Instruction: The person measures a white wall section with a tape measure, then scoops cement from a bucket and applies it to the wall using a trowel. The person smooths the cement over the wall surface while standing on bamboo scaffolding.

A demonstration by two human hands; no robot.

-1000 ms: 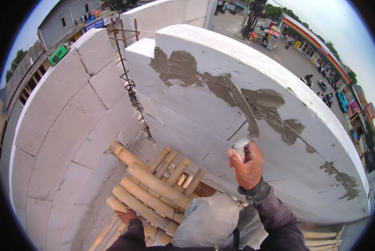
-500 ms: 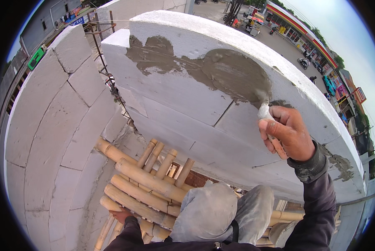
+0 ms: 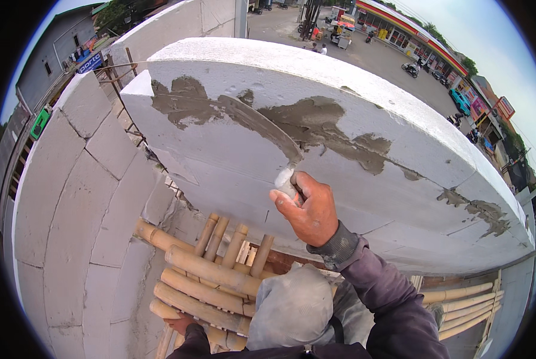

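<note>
Overlooking street (image 3: 387,69): mortared wall (image 3: 220,161); right grip (image 3: 312,209) round trowel (image 3: 265,128), left (image 3: 181,323) on bamboo (image 3: 163,309), closure unclear.

Pale block wall (image 3: 67,197) at left, grey street (image 3: 387,67) beyond, red-trimmed storefront (image 3: 397,35), whitish sky (image 3: 489,51), daylight

R hand (image 3: 311,209) w/ trowel (image 3: 266,127) has swung left along the wall (image 3: 220,155) vs. half a sec ago. Trowel prev. showed its broad face; now it's nearly edge-on, w/ mortar (image 3: 318,116) uncovered to its right.
</note>
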